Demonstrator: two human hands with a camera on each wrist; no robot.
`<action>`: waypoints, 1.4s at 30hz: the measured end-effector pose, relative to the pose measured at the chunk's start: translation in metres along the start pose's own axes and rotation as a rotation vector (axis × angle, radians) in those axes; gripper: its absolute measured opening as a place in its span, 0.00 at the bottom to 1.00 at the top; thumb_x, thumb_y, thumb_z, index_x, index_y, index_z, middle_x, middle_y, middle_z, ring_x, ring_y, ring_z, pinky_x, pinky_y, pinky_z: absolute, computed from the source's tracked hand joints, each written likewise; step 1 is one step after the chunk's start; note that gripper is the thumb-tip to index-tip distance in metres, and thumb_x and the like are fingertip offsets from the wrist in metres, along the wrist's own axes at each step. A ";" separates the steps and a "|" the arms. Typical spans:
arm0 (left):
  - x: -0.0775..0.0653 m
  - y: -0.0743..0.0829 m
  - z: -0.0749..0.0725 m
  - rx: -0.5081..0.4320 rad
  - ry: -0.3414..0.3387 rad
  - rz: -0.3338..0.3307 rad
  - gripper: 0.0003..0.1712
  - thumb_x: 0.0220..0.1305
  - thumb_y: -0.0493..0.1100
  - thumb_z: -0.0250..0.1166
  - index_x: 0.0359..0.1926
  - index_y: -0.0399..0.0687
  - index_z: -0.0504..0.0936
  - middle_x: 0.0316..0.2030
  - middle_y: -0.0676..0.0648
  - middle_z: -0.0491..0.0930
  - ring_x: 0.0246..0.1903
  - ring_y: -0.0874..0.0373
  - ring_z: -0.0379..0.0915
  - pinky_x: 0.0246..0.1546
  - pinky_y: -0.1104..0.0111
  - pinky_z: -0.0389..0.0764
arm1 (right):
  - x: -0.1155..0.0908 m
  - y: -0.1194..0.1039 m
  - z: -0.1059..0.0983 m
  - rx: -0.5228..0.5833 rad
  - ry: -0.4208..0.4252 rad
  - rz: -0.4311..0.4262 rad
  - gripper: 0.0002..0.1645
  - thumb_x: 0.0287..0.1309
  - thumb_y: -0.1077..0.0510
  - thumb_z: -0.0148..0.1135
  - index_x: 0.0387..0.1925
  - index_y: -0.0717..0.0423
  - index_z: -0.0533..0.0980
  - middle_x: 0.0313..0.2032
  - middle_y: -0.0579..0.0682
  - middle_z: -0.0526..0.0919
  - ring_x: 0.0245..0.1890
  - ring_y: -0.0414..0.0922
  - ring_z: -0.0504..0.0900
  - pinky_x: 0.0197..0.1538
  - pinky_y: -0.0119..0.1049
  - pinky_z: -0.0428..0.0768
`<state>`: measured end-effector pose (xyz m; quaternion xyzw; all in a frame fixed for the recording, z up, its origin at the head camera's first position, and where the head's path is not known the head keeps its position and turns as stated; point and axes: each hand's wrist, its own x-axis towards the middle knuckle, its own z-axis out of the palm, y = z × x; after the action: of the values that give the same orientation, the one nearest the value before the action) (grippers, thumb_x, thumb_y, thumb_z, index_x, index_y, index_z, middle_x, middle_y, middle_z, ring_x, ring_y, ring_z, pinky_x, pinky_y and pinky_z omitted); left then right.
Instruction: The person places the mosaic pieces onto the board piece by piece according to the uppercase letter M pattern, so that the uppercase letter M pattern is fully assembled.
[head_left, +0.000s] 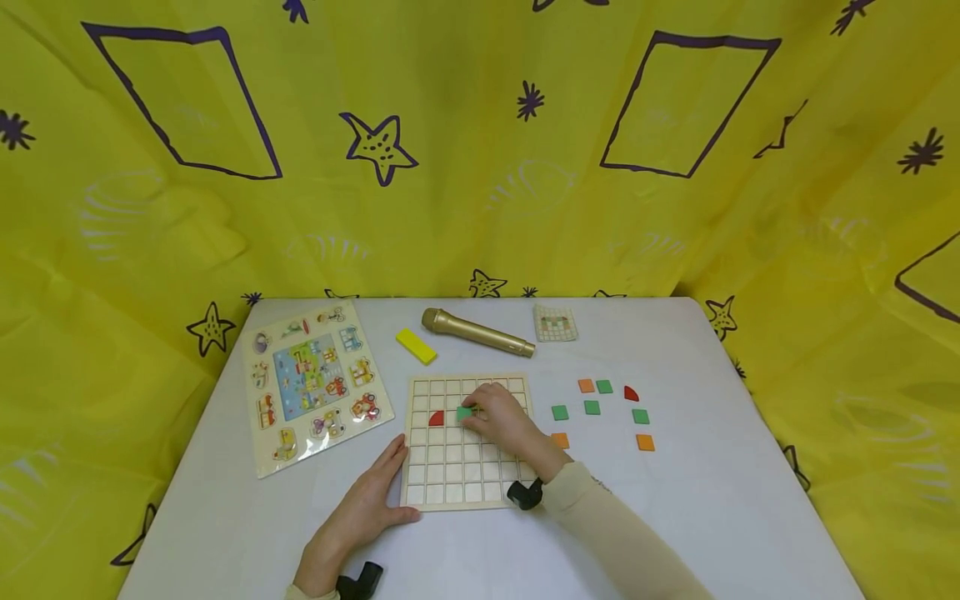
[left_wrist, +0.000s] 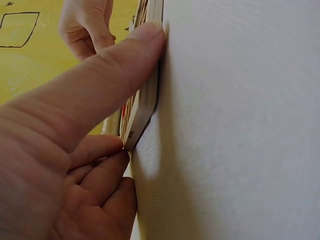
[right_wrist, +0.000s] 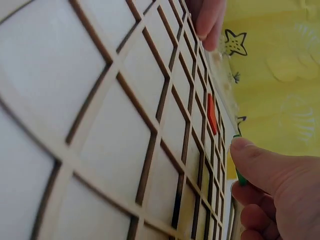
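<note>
A wooden grid board [head_left: 453,473] lies flat on the white table. On it, a red quarter-circle tile [head_left: 437,418] sits in a cell of the left part. Over the upper middle of the board, my right hand [head_left: 504,421] pinches a green square tile [head_left: 464,412] between thumb and fingertips. The right wrist view shows this green tile [right_wrist: 241,176] edge-on, close over the grid. My left hand [head_left: 366,500] rests at the board's lower left corner, its thumb [left_wrist: 125,55] against the near edge and fingertips touching the left side.
Loose green, orange and red tiles [head_left: 592,407] are scattered right of the board. Behind it lie a gold microphone [head_left: 480,332], a yellow block [head_left: 416,346] and a small pattern card [head_left: 555,322]. A picture puzzle board [head_left: 371,400] lies at the left. Yellow curtains [head_left: 465,225] surround the table.
</note>
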<state>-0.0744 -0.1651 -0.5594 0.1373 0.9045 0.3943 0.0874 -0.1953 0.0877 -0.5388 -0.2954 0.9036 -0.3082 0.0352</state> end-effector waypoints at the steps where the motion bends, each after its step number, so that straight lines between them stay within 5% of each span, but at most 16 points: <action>1: 0.000 0.000 0.000 0.001 0.000 0.000 0.59 0.43 0.45 0.81 0.71 0.31 0.59 0.75 0.43 0.49 0.71 0.46 0.48 0.67 0.53 0.59 | 0.000 -0.002 0.001 0.003 0.000 0.005 0.14 0.59 0.53 0.69 0.43 0.56 0.82 0.42 0.45 0.81 0.45 0.43 0.74 0.52 0.38 0.76; 42: 0.000 0.000 -0.001 0.008 -0.001 -0.001 0.59 0.43 0.45 0.81 0.71 0.30 0.59 0.75 0.42 0.49 0.71 0.45 0.49 0.67 0.53 0.59 | 0.007 -0.008 0.016 -0.037 0.031 -0.013 0.14 0.56 0.53 0.71 0.41 0.57 0.83 0.39 0.46 0.80 0.42 0.44 0.75 0.48 0.36 0.77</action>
<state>-0.0749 -0.1658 -0.5589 0.1374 0.9061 0.3904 0.0875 -0.1927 0.0702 -0.5467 -0.2971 0.9076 -0.2963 0.0136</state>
